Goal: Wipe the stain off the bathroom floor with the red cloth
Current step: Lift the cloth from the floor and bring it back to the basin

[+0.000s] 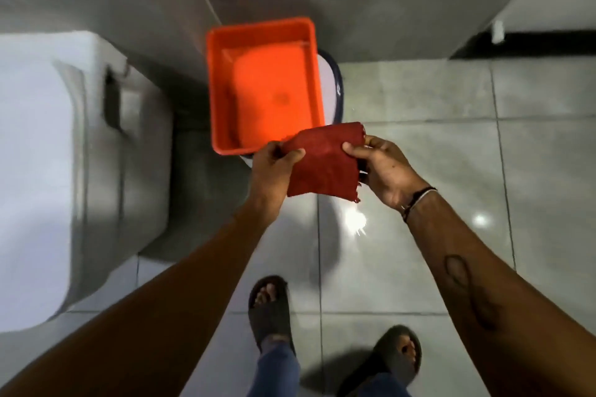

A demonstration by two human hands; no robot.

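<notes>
Shiny grey tiled bathroom floor all around, with bright light spots on it. No stain easy to tell on the tiles. Big white toilet on the left side, lid down. Orange tub in the middle, far from the feet, sitting on top of a white bucket with a dark rim. Two bare arms reaching out from the near edge. Red cloth held up in the air between both hands, just near the close edge of the orange tub, well above the floor. Folded over, hanging down a bit, frayed at the right edge. Left hand on the cloth's left corner, fingers closed tight in a pinch on it. Right hand on the cloth's right side, thumb on top and fingers curled shut around the cloth edge. Thin bands on the right wrist and a dark mark on the right arm. Two feet in dark sandals on the tiles at the near edge, with blue jeans above them.
</notes>
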